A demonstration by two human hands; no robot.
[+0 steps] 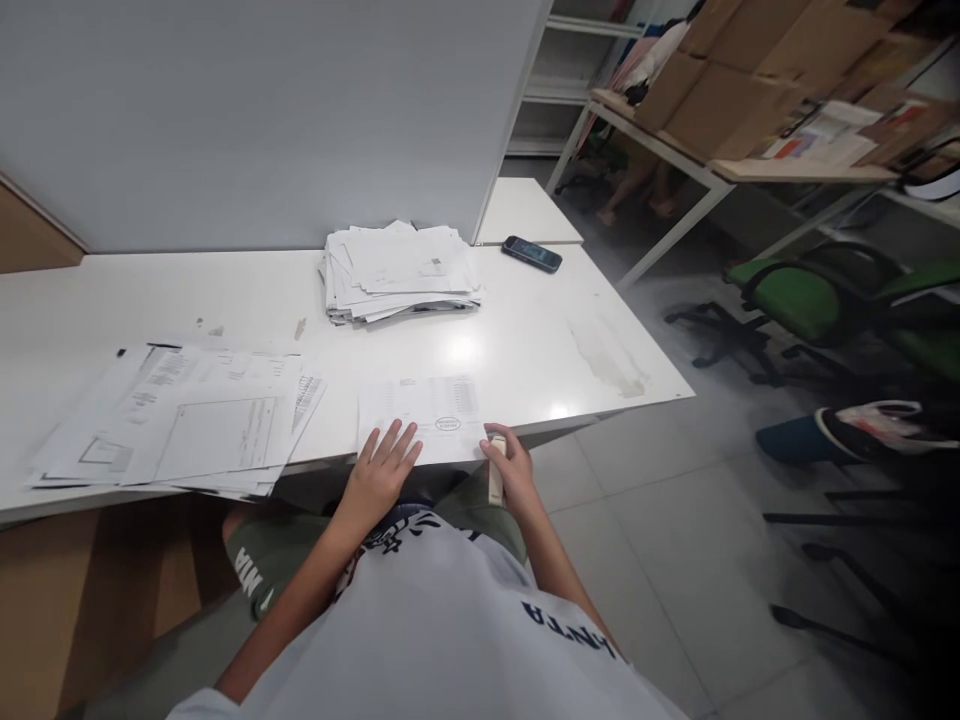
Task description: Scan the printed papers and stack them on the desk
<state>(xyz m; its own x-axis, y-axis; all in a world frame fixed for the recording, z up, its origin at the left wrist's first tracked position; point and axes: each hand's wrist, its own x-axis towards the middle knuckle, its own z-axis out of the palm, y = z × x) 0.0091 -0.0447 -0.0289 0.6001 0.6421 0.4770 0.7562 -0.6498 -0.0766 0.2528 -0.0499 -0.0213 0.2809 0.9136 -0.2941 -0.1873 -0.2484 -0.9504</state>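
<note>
A single printed sheet (424,412) with a round stamp mark lies at the near edge of the white table (540,340). My left hand (379,470) rests flat on the sheet's near left corner, fingers spread. At the sheet's right corner, my right hand (510,475) is closed round a small pale stamp (496,478), held upright just off the table's edge.
A tall stack of papers (401,272) sits at the back of the table, and a spread pile of papers (187,420) lies at the left. A dark phone (531,253) lies near the back right. Green office chairs (802,300) and a shelf with cardboard boxes (742,90) stand to the right.
</note>
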